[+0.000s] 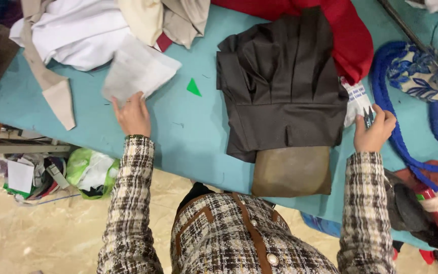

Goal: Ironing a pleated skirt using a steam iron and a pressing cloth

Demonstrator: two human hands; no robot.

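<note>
Fingers, left: left hand [133, 115] lies flat, fingers together, tips pressing the near edge of a white fabric piece [138, 71]; nothing clamped.
Fingers, right: right hand [374, 131] curled shut around small dark snips [368, 116], blades poking up past the fingertips, away from the person.
White piece: roughly rectangular, long axis tilted from the near left to the far right, far corner toward the cream cloth pile [107, 25]; slightly blurred.
Snips position: just right of the dark brown garment [280, 81], over a white tag [356, 99].
Garment: folded, long axis running away from the person, near end on a tan pad [292, 171].
Surface: teal table [188, 132]; green triangular scrap [193, 88] between white piece and garment.
Right side: blue cord [396, 137], red cloth [351, 35].
</note>
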